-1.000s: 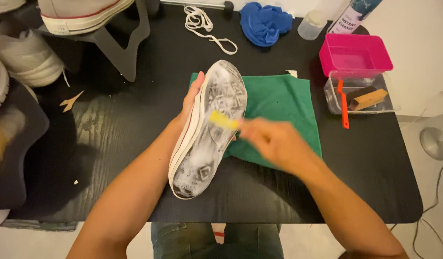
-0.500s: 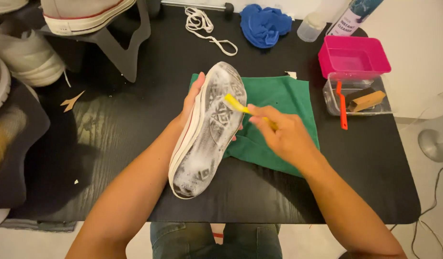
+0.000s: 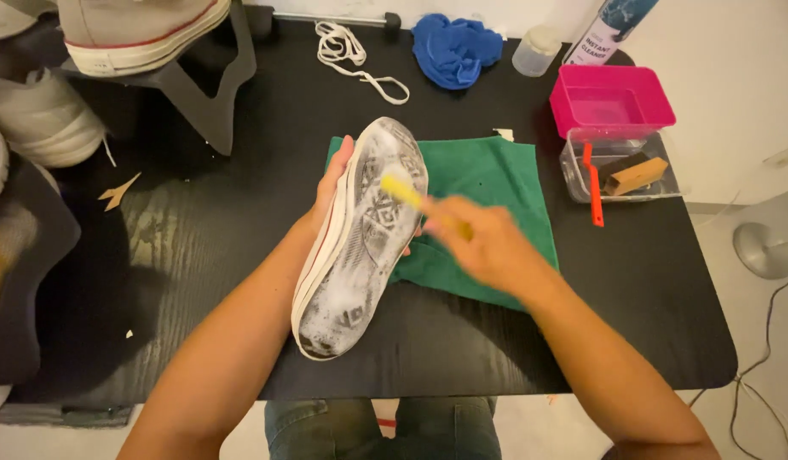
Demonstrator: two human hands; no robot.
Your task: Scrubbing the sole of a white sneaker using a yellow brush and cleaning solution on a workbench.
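1. Shoes: 1 sole-up on the table (image 3: 360, 238); 1 on the stand (image 3: 147, 34); at least 2 more at left edge (image 3: 44, 128).
2. Cloths: 1 green (image 3: 496, 196), 1 blue (image 3: 455, 49).
3. Brushes: 1 yellow (image 3: 402, 192), 1 orange (image 3: 593, 183).
4. Tubs: 1 pink (image 3: 611, 102), 1 clear (image 3: 620, 175).
5. Laces: 1 white (image 3: 355, 55).
6. Spray bottle: 1 (image 3: 607, 30).
7. Small clear jar: 1 (image 3: 537, 51).
8. Hands: 2, left (image 3: 330, 183) & right (image 3: 487, 243).

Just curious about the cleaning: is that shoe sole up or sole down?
Sole up: the shoe shows its foamy patterned tread to the camera, left hand gripping its edge.

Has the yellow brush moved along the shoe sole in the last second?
Yes. The yellow brush has slid up the sole toward the toe, away from the person, judged against the green cloth.
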